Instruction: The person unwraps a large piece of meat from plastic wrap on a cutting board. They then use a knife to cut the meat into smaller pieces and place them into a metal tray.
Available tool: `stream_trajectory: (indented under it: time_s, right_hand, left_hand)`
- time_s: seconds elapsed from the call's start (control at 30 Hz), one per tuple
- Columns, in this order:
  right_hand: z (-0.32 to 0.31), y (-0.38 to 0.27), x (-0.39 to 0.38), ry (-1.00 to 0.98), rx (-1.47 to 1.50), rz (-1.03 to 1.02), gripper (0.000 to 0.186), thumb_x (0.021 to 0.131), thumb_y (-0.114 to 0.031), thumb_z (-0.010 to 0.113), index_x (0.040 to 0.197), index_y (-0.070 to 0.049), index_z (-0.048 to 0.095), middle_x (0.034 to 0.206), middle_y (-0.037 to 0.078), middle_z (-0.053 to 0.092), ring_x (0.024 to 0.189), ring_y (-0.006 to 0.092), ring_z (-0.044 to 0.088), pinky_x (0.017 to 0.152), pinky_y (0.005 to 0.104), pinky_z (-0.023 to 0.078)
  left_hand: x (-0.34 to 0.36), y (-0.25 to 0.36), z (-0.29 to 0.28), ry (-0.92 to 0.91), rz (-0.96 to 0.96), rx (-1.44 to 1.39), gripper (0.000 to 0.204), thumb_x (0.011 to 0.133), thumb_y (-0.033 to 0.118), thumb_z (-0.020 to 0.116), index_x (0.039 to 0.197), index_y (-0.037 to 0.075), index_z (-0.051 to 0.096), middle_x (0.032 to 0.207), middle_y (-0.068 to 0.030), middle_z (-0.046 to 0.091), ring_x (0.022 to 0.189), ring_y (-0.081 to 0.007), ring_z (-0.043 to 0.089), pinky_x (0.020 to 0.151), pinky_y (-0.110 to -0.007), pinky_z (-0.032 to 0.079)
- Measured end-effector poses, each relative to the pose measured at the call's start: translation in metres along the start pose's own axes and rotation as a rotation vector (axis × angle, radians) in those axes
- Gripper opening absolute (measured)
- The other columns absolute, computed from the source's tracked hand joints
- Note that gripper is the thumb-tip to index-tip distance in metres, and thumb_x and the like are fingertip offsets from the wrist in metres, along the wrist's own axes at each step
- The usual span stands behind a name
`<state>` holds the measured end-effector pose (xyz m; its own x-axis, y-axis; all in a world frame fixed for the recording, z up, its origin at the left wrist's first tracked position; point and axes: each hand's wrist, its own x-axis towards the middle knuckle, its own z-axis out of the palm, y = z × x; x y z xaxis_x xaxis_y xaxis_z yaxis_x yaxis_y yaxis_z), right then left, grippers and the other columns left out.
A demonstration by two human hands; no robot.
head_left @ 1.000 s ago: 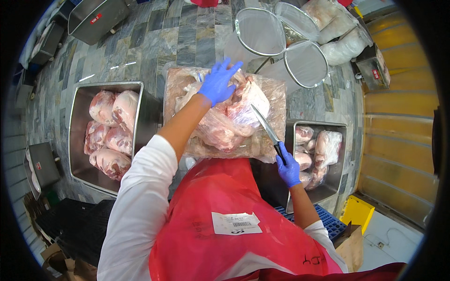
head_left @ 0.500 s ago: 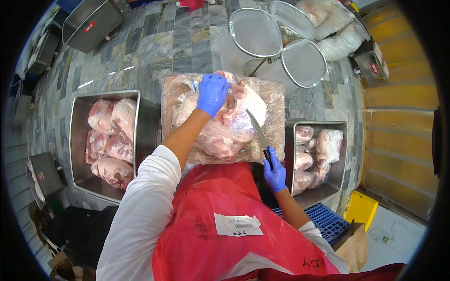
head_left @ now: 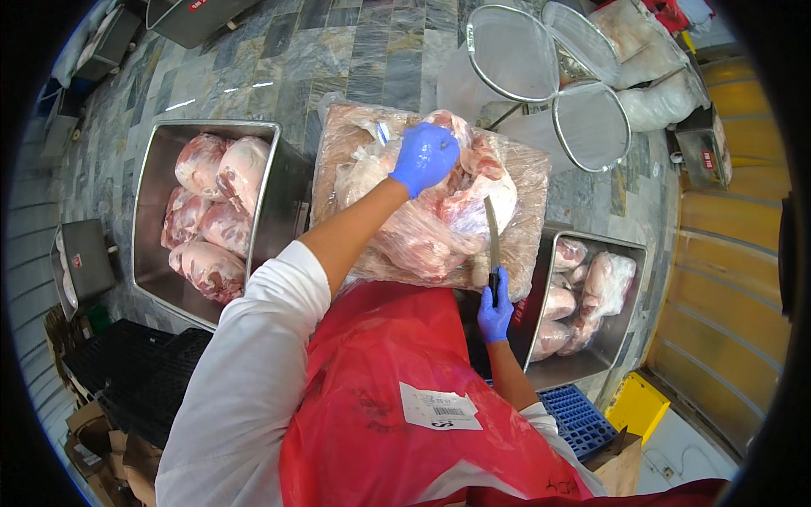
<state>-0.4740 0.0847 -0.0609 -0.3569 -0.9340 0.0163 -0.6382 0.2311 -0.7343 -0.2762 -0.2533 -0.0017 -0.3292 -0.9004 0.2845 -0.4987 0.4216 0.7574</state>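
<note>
Under the left hand (head_left: 425,157), which lies gloved in blue with fingers curled down and pressing, sits a large cut of raw meat (head_left: 439,211) on a plastic-wrapped cutting board (head_left: 524,169). The meat spreads below and to both sides of that hand and fills most of the board. The right hand (head_left: 495,311), also in a blue glove, is closed round the handle of a knife (head_left: 492,237) at the board's near edge; the blade points away from the person, its tip against the meat just right of the left hand. Left of the left hand, beyond the board's edge, stands a steel tray (head_left: 148,186) of meat cuts. Right of the right hand, close by, another steel tray (head_left: 629,253) holds more pieces. Past the board's far right corner stand round wire-mesh strainers (head_left: 515,51).
</note>
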Motion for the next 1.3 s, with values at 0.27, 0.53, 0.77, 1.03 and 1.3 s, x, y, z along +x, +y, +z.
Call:
stream_trajectory:
  time_s: [0.27, 0.53, 0.77, 1.03, 1.3]
  right_hand:
    - [-0.011, -0.009, 0.000, -0.113, 0.038, 0.128, 0.056, 0.104, -0.009, 0.059, 0.158, -0.005, 0.042, 0.143, 0.020, 0.063, 0.130, 0.0260, 0.063, 0.107, 0.0372, 0.049]
    - [-0.011, -0.001, -0.002, -0.067, 0.072, 0.036, 0.057, 0.104, -0.013, 0.061, 0.158, -0.007, 0.043, 0.146, 0.020, 0.060, 0.133, 0.0283, 0.060, 0.108, 0.0380, 0.048]
    - [-0.016, -0.004, 0.002, -0.076, 0.079, 0.020, 0.057, 0.104, -0.010, 0.061, 0.158, -0.007, 0.042, 0.151, 0.017, 0.058, 0.137, 0.0230, 0.057, 0.113, 0.0355, 0.044]
    - [-0.021, 0.000, 0.002, -0.129, 0.120, 0.081, 0.057, 0.104, -0.012, 0.061, 0.158, -0.006, 0.042, 0.152, 0.017, 0.057, 0.139, 0.0243, 0.056, 0.113, 0.0356, 0.044]
    - [-0.021, 0.000, 0.001, -0.117, 0.082, 0.040, 0.059, 0.104, -0.016, 0.062, 0.159, -0.009, 0.042, 0.147, 0.019, 0.060, 0.134, 0.0285, 0.060, 0.107, 0.0375, 0.049]
  left_hand:
    - [-0.037, 0.017, -0.014, 0.110, 0.150, -0.398, 0.027, 0.095, 0.019, 0.064, 0.076, 0.000, 0.068, 0.083, -0.0143, 0.072, 0.084, -0.0296, 0.069, 0.082, -0.038, 0.053]
    - [-0.024, 0.016, -0.035, -0.248, -0.467, -0.780, 0.030, 0.103, 0.023, 0.065, 0.086, -0.001, 0.069, 0.086, -0.0066, 0.067, 0.089, -0.0160, 0.066, 0.086, -0.032, 0.052]
    - [-0.020, 0.005, -0.023, -0.137, -0.667, -1.163, 0.023, 0.099, 0.018, 0.070, 0.082, 0.003, 0.066, 0.073, -0.0042, 0.061, 0.071, -0.0135, 0.059, 0.067, -0.031, 0.047]
    - [-0.017, 0.026, -0.011, -0.305, -0.437, -0.590, 0.044, 0.086, 0.021, 0.081, 0.121, 0.000, 0.064, 0.105, -0.0103, 0.071, 0.097, -0.0184, 0.068, 0.090, -0.032, 0.055]
    - [-0.011, 0.016, -0.016, -0.486, -0.283, -0.225, 0.021, 0.092, 0.018, 0.070, 0.095, -0.001, 0.077, 0.096, -0.0095, 0.077, 0.089, -0.0165, 0.070, 0.080, -0.033, 0.056]
